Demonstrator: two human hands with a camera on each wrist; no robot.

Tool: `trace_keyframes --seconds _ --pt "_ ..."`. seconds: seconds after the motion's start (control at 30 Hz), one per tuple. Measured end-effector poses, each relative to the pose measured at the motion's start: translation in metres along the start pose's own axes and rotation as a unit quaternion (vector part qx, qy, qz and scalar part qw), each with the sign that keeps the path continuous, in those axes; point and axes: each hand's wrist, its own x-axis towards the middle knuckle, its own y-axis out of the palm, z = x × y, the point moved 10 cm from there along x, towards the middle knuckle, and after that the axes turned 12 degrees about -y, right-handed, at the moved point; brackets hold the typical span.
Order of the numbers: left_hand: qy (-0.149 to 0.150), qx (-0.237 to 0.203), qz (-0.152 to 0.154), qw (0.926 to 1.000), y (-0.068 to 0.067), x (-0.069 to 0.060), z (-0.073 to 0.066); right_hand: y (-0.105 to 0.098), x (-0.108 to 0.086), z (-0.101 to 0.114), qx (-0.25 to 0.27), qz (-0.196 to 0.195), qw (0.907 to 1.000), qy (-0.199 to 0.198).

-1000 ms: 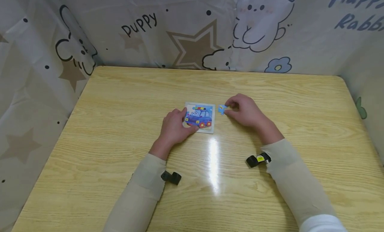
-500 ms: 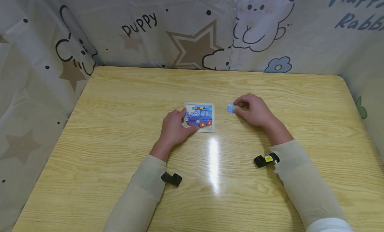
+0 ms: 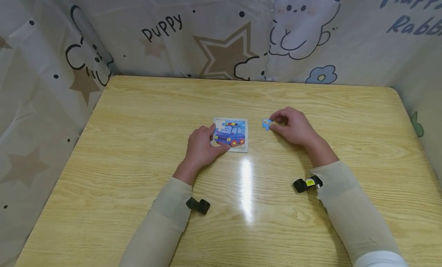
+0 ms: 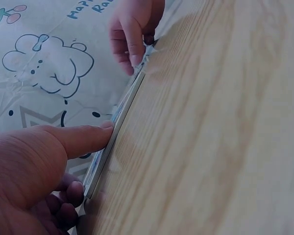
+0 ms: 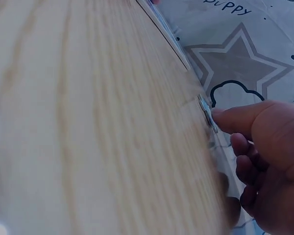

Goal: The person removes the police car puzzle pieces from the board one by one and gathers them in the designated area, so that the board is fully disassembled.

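Observation:
A small square jigsaw puzzle (image 3: 233,133) showing a blue cartoon car lies on the table, framed by a pale border. At its left side, my left hand (image 3: 200,147) holds it, thumb over the lower edge and fingers at the left edge. In the left wrist view, that thumb (image 4: 88,138) rests on the puzzle's rim. To the right of the puzzle, my right hand (image 3: 292,126) pinches a blue puzzle piece (image 3: 266,124) between thumb and fingers. Seen edge-on in the right wrist view, the piece (image 5: 207,113) sits at the thumb tip, apart from the puzzle.
The wood-grain table (image 3: 138,117) extends around both hands, with a streak of reflected light in front of the puzzle. A printed cloth (image 3: 165,48) hangs behind the table and at its sides. Black cameras are worn on both wrists, such as the right wrist camera (image 3: 301,185).
My right hand has shifted to the right with the puzzle piece, widening the gap to the puzzle, then nearly stopped. The left hand keeps its place on the puzzle.

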Motion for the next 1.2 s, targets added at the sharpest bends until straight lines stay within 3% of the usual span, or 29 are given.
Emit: trace_keyframes --seconds 0.27,0.6,0.9,1.2 --pt "0.002 0.003 0.004 1.0000 0.001 0.000 0.000 0.017 0.005 0.027 0.026 -0.017 0.9995 -0.001" --pt "0.011 0.000 0.004 0.9999 0.000 0.000 -0.002 0.052 0.030 0.069 0.098 -0.008 0.9941 -0.046" --pt "0.025 0.010 -0.003 0.9996 -0.004 0.004 -0.006 0.068 0.057 0.077 0.126 -0.012 0.9909 -0.047" --pt "0.007 0.009 0.002 0.9999 0.001 0.002 0.002 0.085 0.060 0.067 0.107 0.028 0.9936 -0.024"
